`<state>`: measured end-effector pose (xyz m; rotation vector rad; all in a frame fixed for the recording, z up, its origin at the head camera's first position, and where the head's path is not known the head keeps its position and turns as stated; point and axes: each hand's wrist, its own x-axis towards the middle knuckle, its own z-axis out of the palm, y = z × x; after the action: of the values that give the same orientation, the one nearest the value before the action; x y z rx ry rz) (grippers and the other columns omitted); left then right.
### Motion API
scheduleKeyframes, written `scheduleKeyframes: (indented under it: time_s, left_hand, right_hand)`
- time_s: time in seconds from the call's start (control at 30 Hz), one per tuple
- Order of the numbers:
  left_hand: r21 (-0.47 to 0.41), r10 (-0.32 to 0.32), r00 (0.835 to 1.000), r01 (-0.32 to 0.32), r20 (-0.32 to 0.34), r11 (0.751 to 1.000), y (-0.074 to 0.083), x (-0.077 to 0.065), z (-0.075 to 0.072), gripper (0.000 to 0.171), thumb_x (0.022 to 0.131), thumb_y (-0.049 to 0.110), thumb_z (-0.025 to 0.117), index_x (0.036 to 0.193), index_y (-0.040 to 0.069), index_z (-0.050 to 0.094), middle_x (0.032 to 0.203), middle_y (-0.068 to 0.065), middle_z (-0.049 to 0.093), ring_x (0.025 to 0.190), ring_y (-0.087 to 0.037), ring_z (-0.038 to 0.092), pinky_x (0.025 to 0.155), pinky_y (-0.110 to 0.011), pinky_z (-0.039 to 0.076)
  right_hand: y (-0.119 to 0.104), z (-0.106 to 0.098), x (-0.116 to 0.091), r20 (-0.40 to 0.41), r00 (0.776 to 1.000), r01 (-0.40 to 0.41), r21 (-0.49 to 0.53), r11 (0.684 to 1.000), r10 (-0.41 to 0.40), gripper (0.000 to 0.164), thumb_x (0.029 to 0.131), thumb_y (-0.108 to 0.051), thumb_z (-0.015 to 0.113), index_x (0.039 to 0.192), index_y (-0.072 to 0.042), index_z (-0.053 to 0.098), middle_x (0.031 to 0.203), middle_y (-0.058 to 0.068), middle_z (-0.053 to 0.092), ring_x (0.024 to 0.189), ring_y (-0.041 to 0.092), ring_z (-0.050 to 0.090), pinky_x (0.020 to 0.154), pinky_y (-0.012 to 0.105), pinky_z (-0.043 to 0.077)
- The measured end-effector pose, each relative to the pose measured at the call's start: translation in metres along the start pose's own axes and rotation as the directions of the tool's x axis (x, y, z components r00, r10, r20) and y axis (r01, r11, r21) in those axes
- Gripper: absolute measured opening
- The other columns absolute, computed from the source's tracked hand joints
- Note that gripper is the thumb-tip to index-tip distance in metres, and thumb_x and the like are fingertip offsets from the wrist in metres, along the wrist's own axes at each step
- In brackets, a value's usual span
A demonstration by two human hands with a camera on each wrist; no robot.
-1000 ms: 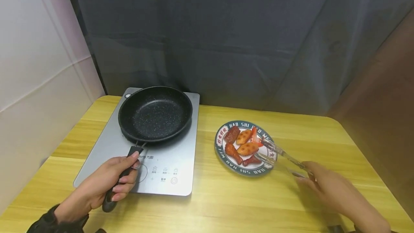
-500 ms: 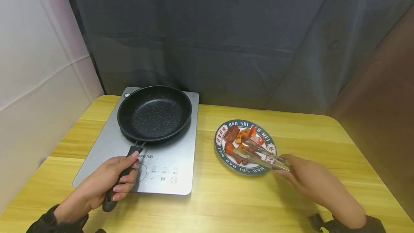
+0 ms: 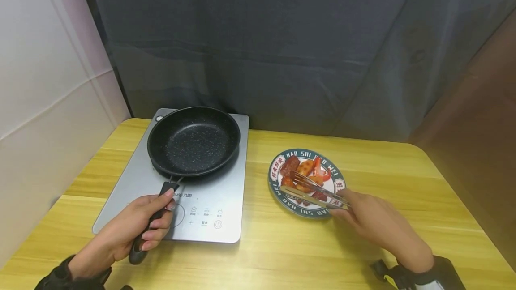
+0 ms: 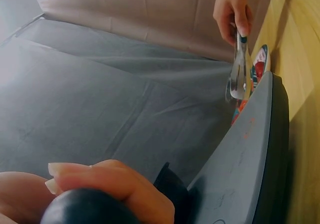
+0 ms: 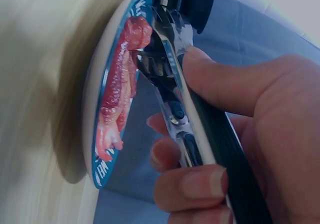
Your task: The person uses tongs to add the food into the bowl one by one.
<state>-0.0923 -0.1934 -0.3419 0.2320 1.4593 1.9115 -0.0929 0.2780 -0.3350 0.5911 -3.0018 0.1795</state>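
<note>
My left hand point(image 3: 133, 225) grips the black handle point(image 3: 138, 254) of a frying pan point(image 3: 195, 149) on a flat induction cooker point(image 3: 219, 178). The pan holds no food. With my right hand point(image 3: 376, 218) I hold metal tongs point(image 3: 324, 190), whose arms stand apart over a patterned plate point(image 3: 274, 187). Their tips are above the plate's left front, near a reddish-brown drumstick point(image 3: 287, 181); the head view does not settle contact. A brown sausage-like piece point(image 3: 290, 164), a yellow spotted piece point(image 3: 305, 168) and a red-and-white piece point(image 3: 322, 173) lie behind. The tongs partly cover the front pieces.
A yellow wood-grain table point(image 3: 282, 254) carries the cooker and plate. A dark cloth point(image 3: 282, 57) hangs behind it, a pale sheet point(image 3: 52, 79) at left and a brown one point(image 3: 479, 124) at right. Wood surface shows between cooker and plate.
My right hand has moved left, bringing the tongs from the plate's right side across the food to its left front. My left hand and the pan stay put.
</note>
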Motion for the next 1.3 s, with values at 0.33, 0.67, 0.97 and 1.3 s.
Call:
scheduleKeyframes:
  time_s: [0.33,0.67,0.97,1.3]
  left_hand:
    - [-0.016,-0.006,1.0,0.006,-0.001,1.0,0.001,0.001,0.0,0.034,0.105,0.039,0.034,0.093,0.007,0.037,0.064,0.006,0.035,0.046,-0.004,0.035,0.04,-0.017,0.037]
    - [-0.025,-0.013,1.0,0.013,0.003,1.0,0.001,0.002,0.001,0.035,0.105,0.039,0.035,0.093,0.006,0.037,0.064,0.006,0.035,0.046,-0.004,0.035,0.04,-0.017,0.038]
    - [-0.031,-0.011,1.0,0.011,0.005,0.999,0.001,0.001,0.001,0.034,0.105,0.039,0.034,0.093,0.006,0.037,0.064,0.006,0.035,0.046,-0.004,0.036,0.04,-0.017,0.038]
    - [-0.029,-0.008,1.0,0.008,0.006,1.0,0.001,0.0,0.001,0.034,0.105,0.039,0.034,0.094,0.006,0.037,0.064,0.006,0.035,0.046,-0.004,0.036,0.04,-0.017,0.038]
  right_hand:
    - [0.0,0.005,0.005,0.005,1.0,-0.015,-0.003,1.0,0.015,0.034,0.086,-0.041,0.069,0.097,-0.012,0.056,0.066,-0.007,0.046,0.057,0.01,0.044,0.047,0.031,0.039]
    - [-0.001,0.008,0.009,-0.055,0.998,-0.007,-0.003,1.0,0.007,0.028,0.084,-0.04,0.072,0.084,-0.016,0.056,0.06,-0.007,0.041,0.054,0.012,0.039,0.047,0.031,0.035]
    - [-0.002,0.005,0.008,-0.081,0.997,0.017,-0.004,1.0,-0.017,0.022,0.084,-0.035,0.073,0.082,-0.016,0.061,0.059,-0.009,0.041,0.053,0.01,0.039,0.047,0.028,0.034]
    - [0.008,0.009,0.009,-0.155,0.984,0.095,0.006,0.995,-0.093,0.015,0.081,-0.031,0.076,0.084,-0.018,0.069,0.058,-0.014,0.043,0.052,0.004,0.038,0.047,0.025,0.035]
